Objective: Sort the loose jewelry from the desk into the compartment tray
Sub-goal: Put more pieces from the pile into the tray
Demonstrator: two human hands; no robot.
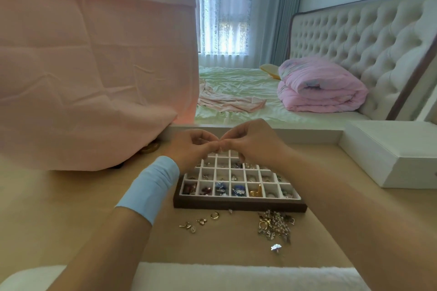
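Note:
A brown compartment tray [240,205] with white dividers lies on the desk, and many of its cells hold small jewelry. My left hand [189,149] and my right hand [253,142] meet above the tray's far rows, fingertips pinched together on something too small to make out. In front of the tray lie loose pieces: a gold ring [214,215], a few small gold charms [191,225], a tangled pile of beaded jewelry [275,223] and one silver piece [276,247].
A large pink cloth [89,66] drapes over something at the left, with a gold object [151,147] peeking out under it. A white box [397,156] stands at the right. Behind the desk is a bed with a folded pink quilt [319,87]. White fluffy fabric [212,276] lines the near edge.

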